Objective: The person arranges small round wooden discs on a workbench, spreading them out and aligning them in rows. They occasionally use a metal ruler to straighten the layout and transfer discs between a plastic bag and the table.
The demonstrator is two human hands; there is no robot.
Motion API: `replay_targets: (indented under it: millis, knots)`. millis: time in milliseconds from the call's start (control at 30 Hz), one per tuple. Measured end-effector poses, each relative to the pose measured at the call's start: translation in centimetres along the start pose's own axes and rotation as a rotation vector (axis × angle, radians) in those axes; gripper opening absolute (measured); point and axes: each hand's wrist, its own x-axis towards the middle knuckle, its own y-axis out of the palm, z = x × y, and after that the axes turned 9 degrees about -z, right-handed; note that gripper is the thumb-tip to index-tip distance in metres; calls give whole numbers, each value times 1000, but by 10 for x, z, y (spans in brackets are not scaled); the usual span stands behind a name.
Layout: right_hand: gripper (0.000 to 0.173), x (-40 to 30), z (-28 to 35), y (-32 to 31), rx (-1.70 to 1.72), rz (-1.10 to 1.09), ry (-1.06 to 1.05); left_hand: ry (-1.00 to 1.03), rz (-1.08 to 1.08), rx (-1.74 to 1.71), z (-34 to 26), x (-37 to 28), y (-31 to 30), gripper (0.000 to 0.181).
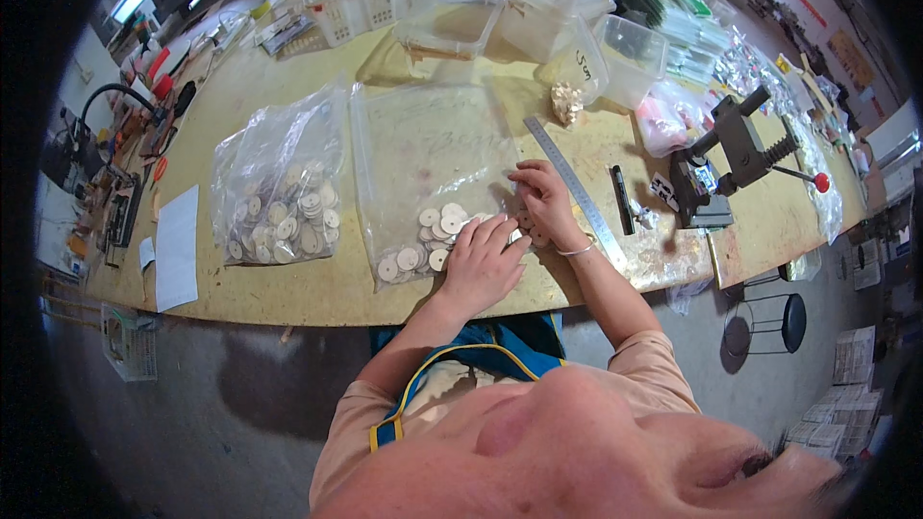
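Note:
My left hand (484, 263) lies palm down over pale round discs with center holes (451, 220), at the lower part of a clear plastic bag (433, 137). Its fingers are spread a little. At the bag's right edge is my right hand (546, 205), its fingers bent above several more discs (533, 229); whether it pinches anything is hidden. A bracelet circles the right wrist. To the left, a second clear bag (281, 194) holds a heap of similar discs.
Right of my hands lie a steel ruler (573, 187) and a black marker (621, 200). Farther right stands a hand press (721, 166) with a red-knobbed lever. White paper (177, 249) rests at left. Clear plastic bins (451, 25) and a white basket (360, 0) line the back.

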Motion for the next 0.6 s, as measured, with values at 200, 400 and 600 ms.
replay_targets:
  millis: [200,400,600]
  knots:
    - [28,1,1,0,-16,3,-7,-7,-2,-7,-1,1,-2,48]
    - [27,1,1,0,-1,-4,-14,0,2,-13,0,2,-2,48]
    - [26,0,-1,1,32,7,32,-6,8,-20,1,1,-1,49]
